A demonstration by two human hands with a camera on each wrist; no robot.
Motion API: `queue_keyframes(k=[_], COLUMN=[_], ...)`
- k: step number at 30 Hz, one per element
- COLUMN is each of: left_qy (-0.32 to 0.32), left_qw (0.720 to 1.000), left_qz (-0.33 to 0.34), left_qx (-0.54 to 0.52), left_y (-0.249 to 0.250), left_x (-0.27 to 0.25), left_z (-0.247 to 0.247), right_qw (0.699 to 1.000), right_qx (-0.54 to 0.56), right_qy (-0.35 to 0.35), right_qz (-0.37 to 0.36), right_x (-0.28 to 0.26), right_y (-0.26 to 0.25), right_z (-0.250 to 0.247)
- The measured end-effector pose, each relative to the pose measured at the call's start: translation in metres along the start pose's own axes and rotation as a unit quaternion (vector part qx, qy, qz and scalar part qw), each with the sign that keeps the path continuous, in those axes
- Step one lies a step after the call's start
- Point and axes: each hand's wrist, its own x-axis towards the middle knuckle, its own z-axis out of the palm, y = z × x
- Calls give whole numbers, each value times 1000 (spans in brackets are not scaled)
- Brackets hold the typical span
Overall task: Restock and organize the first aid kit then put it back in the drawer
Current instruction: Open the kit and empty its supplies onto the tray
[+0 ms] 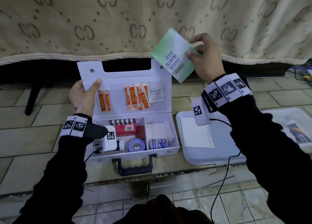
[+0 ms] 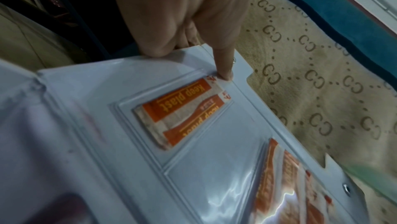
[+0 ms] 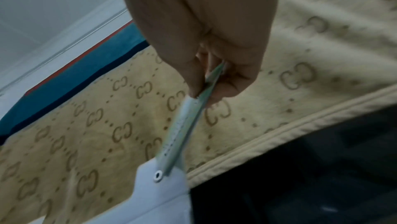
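A white first aid kit (image 1: 162,149) lies open on the tiled floor, its lid (image 1: 118,82) upright. My left hand (image 1: 84,95) grips the lid's left edge, thumb on the inner face (image 2: 224,73) beside orange plaster strips (image 2: 182,110) in a clear pocket. More plasters (image 1: 137,97) and an alcohol pad (image 1: 156,95) fill the other pockets. My right hand (image 1: 205,58) pinches a flat green-and-white packet (image 1: 173,55) above the lid's right corner, seen edge-on in the right wrist view (image 3: 182,134). The base holds a red box (image 1: 125,129), a tape roll (image 1: 136,146) and a bandage roll (image 1: 157,143).
A white tray (image 1: 216,154) with a printed sheet (image 1: 195,134) lies right of the kit. A clear plastic bin (image 1: 293,122) sits further right. A patterned beige bedcover (image 1: 152,21) hangs behind, with a dark gap under the bed. Cables (image 1: 221,181) trail over the tiles.
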Motion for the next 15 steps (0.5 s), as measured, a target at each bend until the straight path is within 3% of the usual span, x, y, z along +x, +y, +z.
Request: queue_keyframes(k=[2, 5, 9, 15], left_qy=[-2, -4, -8, -11], left_qw=[1000, 1000, 1000, 1000], left_qz=[0, 5, 14, 4], left_qx=[-2, -3, -4, -13], left_y=[-1, -1, -2, -1], left_x=[1, 0, 0, 0], left_z=[-1, 1, 2, 3], right_qw=[998, 984, 952, 903], right_qx=[-36, -125, -165, -249], right_qy=[28, -17, -51, -160], right_qz=[40, 125, 251, 310], right_x=[-12, -52, -112, -143], right_y=[22, 60, 102, 126], right_z=[-21, -37, -21, 12])
